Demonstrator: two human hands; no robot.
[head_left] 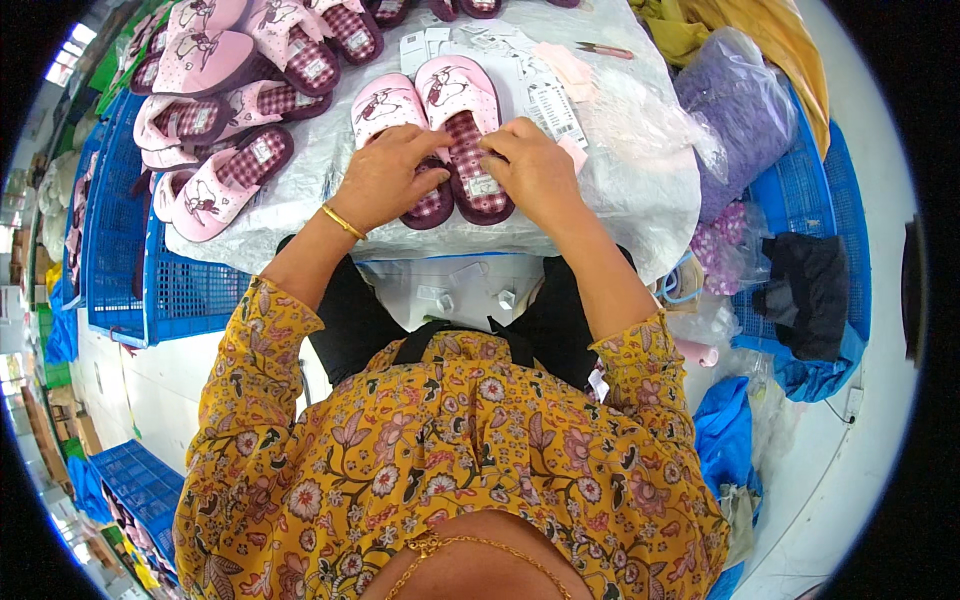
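Observation:
Two pink slippers with cartoon prints and maroon checked insoles lie side by side before me, toes pointing away. Across the left slipper (388,105) rests my left hand (388,178), its fingers and thumb curled toward the inner edge, near the gap between the pair. My right hand (532,168) closes its fingertips on the outer edge of the right slipper (460,95), beside the insole. Both hands cover part of the slippers, so the exact grip of the left fingers is partly hidden. A small label (484,186) shows on the right insole.
More pink slippers (228,185) pile up at the table's left. Plastic sheeting covers the table (630,210); printed label sheets (553,108) and red-handled thread snips (604,49) lie beyond the pair. Blue crates (195,290) flank the left, with a bagged purple bundle (735,110) at right.

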